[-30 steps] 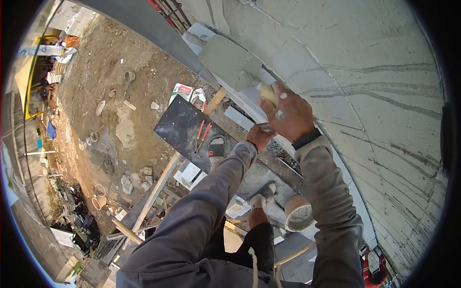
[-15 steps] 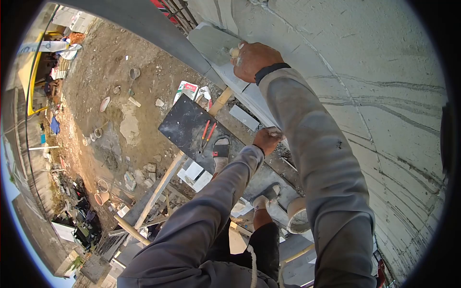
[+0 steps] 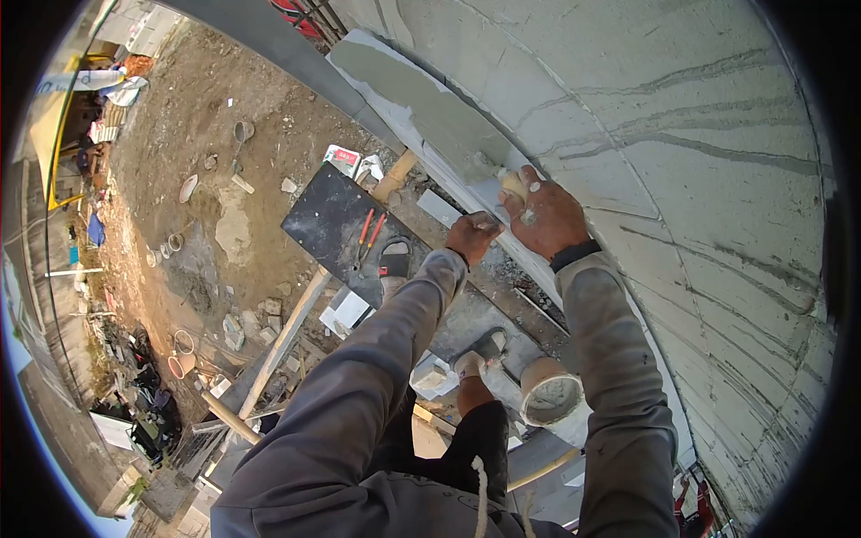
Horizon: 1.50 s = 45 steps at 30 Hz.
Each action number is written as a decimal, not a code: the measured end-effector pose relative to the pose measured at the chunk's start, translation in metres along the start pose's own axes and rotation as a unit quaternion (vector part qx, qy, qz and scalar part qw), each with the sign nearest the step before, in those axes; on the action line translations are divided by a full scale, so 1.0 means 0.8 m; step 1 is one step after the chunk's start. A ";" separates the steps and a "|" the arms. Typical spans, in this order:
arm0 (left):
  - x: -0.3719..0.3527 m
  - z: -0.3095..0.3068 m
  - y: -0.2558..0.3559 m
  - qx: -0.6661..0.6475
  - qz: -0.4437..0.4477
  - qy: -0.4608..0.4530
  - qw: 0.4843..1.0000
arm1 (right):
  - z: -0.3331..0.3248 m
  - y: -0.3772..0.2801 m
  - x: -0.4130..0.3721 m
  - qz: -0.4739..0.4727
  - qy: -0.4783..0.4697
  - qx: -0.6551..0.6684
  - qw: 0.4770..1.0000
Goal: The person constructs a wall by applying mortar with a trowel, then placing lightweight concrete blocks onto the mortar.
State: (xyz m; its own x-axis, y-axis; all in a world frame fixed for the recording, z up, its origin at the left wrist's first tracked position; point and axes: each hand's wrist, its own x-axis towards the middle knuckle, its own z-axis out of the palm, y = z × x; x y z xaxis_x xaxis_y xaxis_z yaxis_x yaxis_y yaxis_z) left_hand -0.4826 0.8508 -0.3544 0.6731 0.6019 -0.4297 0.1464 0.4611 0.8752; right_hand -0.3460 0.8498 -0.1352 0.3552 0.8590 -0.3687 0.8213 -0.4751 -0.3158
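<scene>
My right hand (image 3: pixel 549 218) is closed around the pale handle of a plastering trowel (image 3: pixel 512 186). Its blade lies against the top of a long light-coloured ledge (image 3: pixel 441 182), where a band of wet grey mortar (image 3: pixel 386 79) runs toward the far end. The blade's edges are hard to tell from the mortar. My left hand (image 3: pixel 471 237) is a loose fist beside the ledge's outer edge, close to the right hand. Grey smears mark its fingers, and whatever may be inside it is hidden.
The plastered wall (image 3: pixel 691 179) rises on the right. Below me, a bucket of mortar (image 3: pixel 550 396) stands by my foot on the scaffold planks. Red-handled pliers (image 3: pixel 369 233) lie on a dark board (image 3: pixel 314 215). Bamboo poles (image 3: pixel 291 345) edge the platform above dirt ground.
My right hand has drawn the trowel back along the ledge toward me, exposing a smooth grey mortar band. My left hand stays beside the ledge. The camera view has shifted slightly.
</scene>
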 end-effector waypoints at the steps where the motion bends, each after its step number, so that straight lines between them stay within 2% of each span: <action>1: -0.004 0.001 0.009 0.027 -0.004 0.018 0.999 | 0.004 0.010 -0.011 -0.008 -0.010 -0.006 1.000; 6: -0.006 -0.001 0.009 0.069 0.027 0.034 0.997 | 0.027 0.053 -0.063 -0.018 0.028 -0.014 0.999; 8: -0.007 -0.004 0.006 0.226 0.127 0.021 0.966 | 0.027 0.061 -0.081 -0.015 0.041 -0.011 0.999; 9: 0.002 -0.006 -0.014 0.227 0.128 0.020 0.965 | 0.027 0.066 -0.091 -0.014 0.042 -0.011 0.999; 11: 0.022 -0.007 -0.069 0.175 0.288 0.045 0.940 | 0.025 0.079 -0.111 0.009 0.038 -0.009 0.999; 12: 0.013 -0.001 -0.050 0.174 0.288 0.044 0.941 | 0.022 0.089 -0.119 0.010 0.038 -0.010 0.999; 13: -0.001 0.003 -0.009 0.116 0.124 0.039 0.985 | 0.016 0.100 -0.127 0.008 0.038 0.001 0.999; 14: -0.012 0.004 0.017 0.055 -0.044 0.032 0.997 | 0.012 0.111 -0.136 0.005 0.039 0.012 0.999; 15: -0.013 0.003 0.023 0.142 0.037 0.021 0.989 | 0.009 0.121 -0.147 0.008 0.040 0.013 0.999; 16: -0.014 0.005 0.028 0.142 0.039 0.019 0.989 | 0.006 0.130 -0.159 0.020 0.039 0.010 0.999; 18: -0.021 0.012 0.036 0.079 0.007 0.056 0.995 | 0.007 0.145 -0.186 0.035 0.036 0.005 0.999; 19: -0.026 0.019 0.044 -0.003 -0.020 0.074 0.997 | 0.011 0.152 -0.199 0.044 0.037 0.016 0.998; 22: -0.027 0.020 0.045 0.025 -0.017 0.082 0.996 | 0.029 0.178 -0.243 0.041 0.075 0.026 0.996; 28: -0.029 0.025 0.052 0.058 -0.029 0.103 0.993 | 0.049 0.216 -0.353 0.102 0.124 0.061 0.985; 30: -0.032 0.024 0.059 0.071 -0.027 0.101 0.992 | 0.059 0.209 -0.388 0.104 0.139 0.064 0.983; 31: -0.036 0.025 0.067 0.050 -0.026 0.095 0.994 | 0.065 0.193 -0.404 0.249 0.115 0.243 0.930; 32: -0.038 0.027 0.071 0.029 -0.025 0.084 0.996 | 0.069 0.176 -0.410 0.383 0.087 0.408 0.824; 34: -0.036 0.027 0.068 0.015 -0.035 0.076 0.996 | 0.086 0.117 -0.393 0.375 0.144 0.501 0.767; 36: -0.033 0.016 0.057 0.005 -0.046 0.070 0.996 | 0.088 0.041 -0.349 0.423 0.150 0.614 0.650; 38: -0.024 0.000 0.048 0.047 -0.029 -0.014 0.998 | 0.109 -0.022 -0.303 0.407 0.199 0.653 0.607; 40: -0.025 -0.005 0.055 0.085 -0.053 -0.018 0.995 | 0.140 -0.064 -0.262 0.433 0.187 0.599 0.647; 41: -0.020 -0.007 0.060 0.115 -0.073 -0.013 0.991 | 0.157 -0.074 -0.242 0.436 0.193 0.601 0.642; 42: -0.004 -0.022 0.024 0.118 -0.071 -0.019 0.990 | 0.174 -0.081 -0.223 0.412 0.187 0.578 0.679; 43: 0.016 -0.044 -0.047 0.111 0.027 -0.044 0.992 | 0.183 -0.090 -0.205 0.389 0.179 0.553 0.714; 44: 0.024 -0.057 -0.088 0.101 0.122 -0.070 0.985 | 0.184 -0.104 -0.184 0.396 0.183 0.553 0.710; 45: -0.023 -0.020 0.019 -0.051 0.094 -0.017 0.994 | 0.180 -0.115 -0.159 0.326 0.221 0.516 0.760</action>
State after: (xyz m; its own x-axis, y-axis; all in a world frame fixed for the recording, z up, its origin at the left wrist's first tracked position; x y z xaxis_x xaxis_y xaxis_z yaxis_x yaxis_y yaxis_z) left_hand -0.5041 0.8575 -0.3368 0.7063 0.6617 -0.2515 -0.0568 0.4071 0.9116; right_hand -0.5311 0.7568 -0.1852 0.8397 0.2473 -0.4835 -0.3018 -0.5277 -0.7940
